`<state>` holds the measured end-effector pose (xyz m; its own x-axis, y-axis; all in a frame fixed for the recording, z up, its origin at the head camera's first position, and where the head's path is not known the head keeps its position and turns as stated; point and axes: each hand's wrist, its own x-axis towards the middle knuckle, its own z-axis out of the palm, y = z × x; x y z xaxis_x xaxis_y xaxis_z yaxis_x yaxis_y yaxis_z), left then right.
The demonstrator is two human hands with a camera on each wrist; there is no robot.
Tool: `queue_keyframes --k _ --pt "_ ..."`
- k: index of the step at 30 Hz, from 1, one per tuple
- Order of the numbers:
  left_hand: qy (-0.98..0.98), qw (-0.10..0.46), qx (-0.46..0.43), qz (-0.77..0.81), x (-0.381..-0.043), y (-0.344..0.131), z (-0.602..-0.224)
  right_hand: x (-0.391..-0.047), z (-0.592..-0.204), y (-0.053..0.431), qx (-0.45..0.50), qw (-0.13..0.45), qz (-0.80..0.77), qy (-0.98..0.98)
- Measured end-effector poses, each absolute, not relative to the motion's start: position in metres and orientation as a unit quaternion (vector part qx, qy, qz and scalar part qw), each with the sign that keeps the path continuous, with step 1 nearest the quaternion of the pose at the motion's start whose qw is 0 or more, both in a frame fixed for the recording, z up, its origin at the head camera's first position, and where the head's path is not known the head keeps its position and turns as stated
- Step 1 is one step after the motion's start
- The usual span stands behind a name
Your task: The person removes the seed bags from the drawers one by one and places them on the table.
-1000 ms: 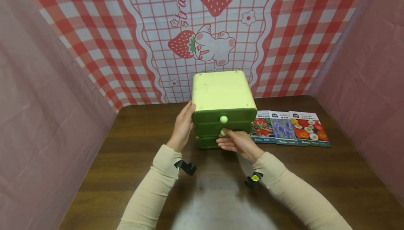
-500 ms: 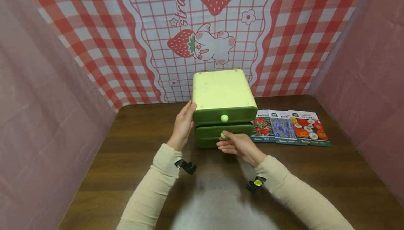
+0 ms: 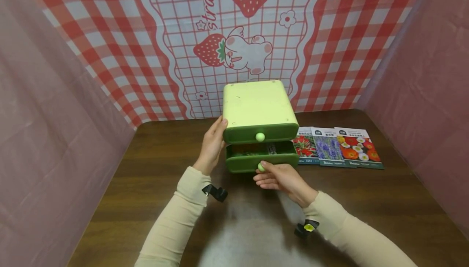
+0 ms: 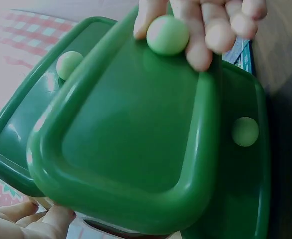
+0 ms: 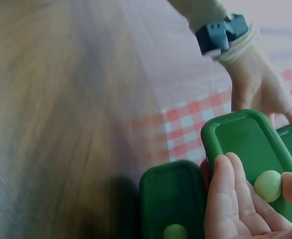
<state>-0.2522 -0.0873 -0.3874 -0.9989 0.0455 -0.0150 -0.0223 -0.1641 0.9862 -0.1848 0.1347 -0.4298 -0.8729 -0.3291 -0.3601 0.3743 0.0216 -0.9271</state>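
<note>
A small cabinet with a pale yellow-green top [image 3: 258, 102] and dark green drawers stands at the back of the table. Its middle drawer [image 3: 238, 164] is pulled partway out; something printed and colourful [image 3: 272, 149] lies inside, partly hidden. Thumb and fingers of my right hand [image 3: 283, 178] pinch that drawer's round light green knob [image 4: 168, 35]. My left hand [image 3: 211, 145] rests against the cabinet's left side near its front edge, fingers reaching along it. In the left wrist view, the top drawer [image 4: 29, 124] and bottom drawer [image 4: 243, 184] are pushed in.
Several flower-picture packets, one with orange poppies [image 3: 360, 151] and one with lavender [image 3: 327, 149], overlap right of the cabinet on the brown wooden table [image 3: 154, 177]. Behind hangs a red-checked strawberry cloth [image 3: 249, 51]; pink curtains [image 3: 421, 75] border both sides.
My right hand has drawn the middle drawer out toward me, and its inside has come into view. My left hand has stayed on the cabinet's side.
</note>
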Motion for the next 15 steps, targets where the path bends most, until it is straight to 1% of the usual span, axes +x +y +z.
queue_keyframes --k 9,15 --pt "0.634 0.020 0.011 0.773 -0.254 -0.088 -0.388 -0.158 -0.427 0.137 0.020 0.268 -0.709 0.652" --pt "0.635 0.021 0.014 0.772 -0.253 -0.088 -0.388 -0.145 -0.430 0.139 0.015 0.267 -0.710 0.652"
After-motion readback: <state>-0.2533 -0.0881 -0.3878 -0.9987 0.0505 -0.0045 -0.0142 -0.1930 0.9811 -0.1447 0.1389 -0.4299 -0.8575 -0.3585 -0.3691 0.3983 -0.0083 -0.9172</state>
